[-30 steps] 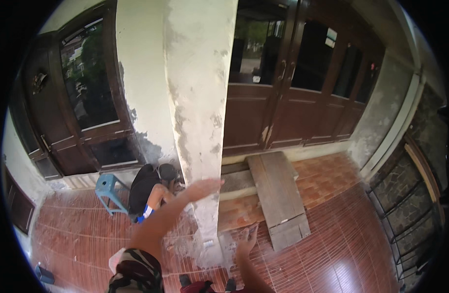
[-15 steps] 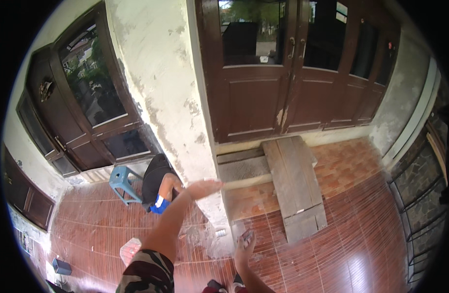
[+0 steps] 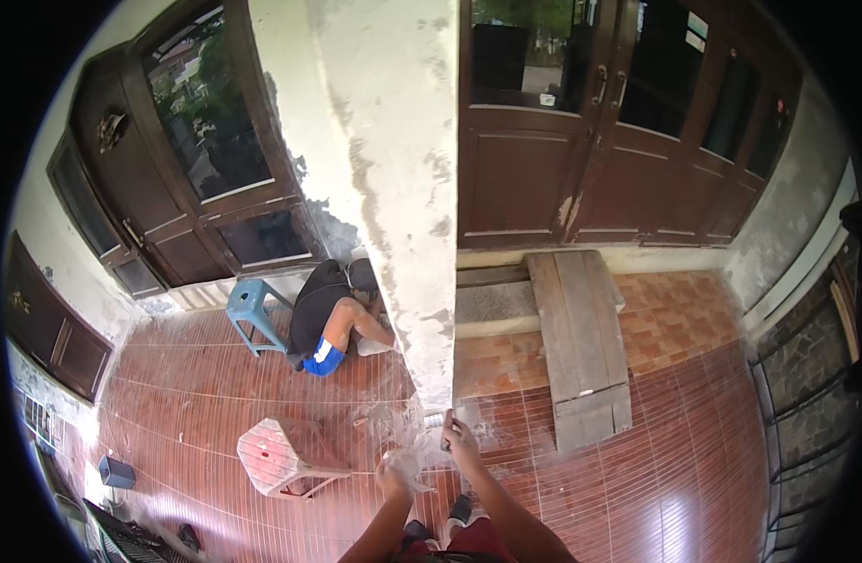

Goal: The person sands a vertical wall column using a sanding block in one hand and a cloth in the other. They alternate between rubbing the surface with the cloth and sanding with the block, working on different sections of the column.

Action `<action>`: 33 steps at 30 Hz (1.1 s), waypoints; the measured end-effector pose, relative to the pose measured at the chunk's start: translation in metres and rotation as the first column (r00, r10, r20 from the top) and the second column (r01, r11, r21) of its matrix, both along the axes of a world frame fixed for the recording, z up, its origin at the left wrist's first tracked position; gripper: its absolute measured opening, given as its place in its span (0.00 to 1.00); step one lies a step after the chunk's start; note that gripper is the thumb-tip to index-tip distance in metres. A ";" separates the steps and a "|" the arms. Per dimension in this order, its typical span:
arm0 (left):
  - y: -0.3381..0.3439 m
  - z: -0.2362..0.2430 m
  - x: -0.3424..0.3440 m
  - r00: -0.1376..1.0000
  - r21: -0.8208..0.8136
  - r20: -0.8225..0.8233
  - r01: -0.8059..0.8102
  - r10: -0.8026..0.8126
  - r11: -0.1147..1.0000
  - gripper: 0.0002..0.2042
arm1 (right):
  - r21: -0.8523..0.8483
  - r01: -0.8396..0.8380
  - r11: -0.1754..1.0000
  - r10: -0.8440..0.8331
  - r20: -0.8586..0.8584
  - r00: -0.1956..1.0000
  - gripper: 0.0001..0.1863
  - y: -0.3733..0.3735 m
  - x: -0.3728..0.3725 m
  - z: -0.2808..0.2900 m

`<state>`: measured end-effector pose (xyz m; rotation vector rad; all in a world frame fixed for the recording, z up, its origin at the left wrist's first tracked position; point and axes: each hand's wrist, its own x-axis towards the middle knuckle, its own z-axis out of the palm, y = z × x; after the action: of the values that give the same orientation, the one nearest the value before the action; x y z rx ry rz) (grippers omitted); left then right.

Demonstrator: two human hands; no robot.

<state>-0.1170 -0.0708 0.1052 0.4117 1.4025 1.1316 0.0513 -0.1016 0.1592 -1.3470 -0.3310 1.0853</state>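
I look down along a weathered white pillar [image 3: 393, 188] onto a red tiled floor. My left hand [image 3: 393, 472] is closed on a crumpled piece of clear plastic [image 3: 414, 457] close to the pillar's lower part. Just to its right, my right hand [image 3: 459, 436] is curled around a small dark tool [image 3: 446, 445] that touches the plastic. Both forearms come up from the bottom edge. My feet show below them.
A person in a black top and blue shorts [image 3: 329, 319] crouches at the pillar's foot beside a blue stool [image 3: 252, 310]. A pale pink stool [image 3: 285, 457] lies tipped over. A plank ramp [image 3: 586, 347] leads up to brown doors [image 3: 581, 131].
My left arm, stretched up along the pillar before, has come down. Both hands now meet at the plastic, low in the picture. The view has shifted to the right.
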 end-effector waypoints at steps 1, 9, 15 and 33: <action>-0.001 -0.006 -0.024 0.991 -0.043 0.122 -0.040 0.045 0.998 0.10 | -0.057 -0.093 0.994 0.092 -0.024 0.995 0.21 0.007 -0.013 0.004; 0.056 -0.013 -0.121 0.858 -0.045 0.513 0.012 0.013 0.999 0.17 | -0.171 -0.438 0.882 0.390 -0.256 0.885 0.19 0.025 -0.158 0.008; 0.090 0.023 -0.128 0.732 -0.031 0.676 0.147 -0.088 0.989 0.19 | -0.299 -0.403 0.865 0.295 -0.347 0.890 0.14 0.029 -0.205 -0.049; 0.152 0.106 -0.071 0.632 0.114 0.524 0.612 -0.571 0.782 0.18 | -0.220 -0.089 0.971 0.009 -0.340 0.940 0.22 0.104 -0.142 0.012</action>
<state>-0.1875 0.0816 0.2111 0.4195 0.7086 0.5631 -0.0910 0.0026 0.1711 -1.3308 0.0182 1.4069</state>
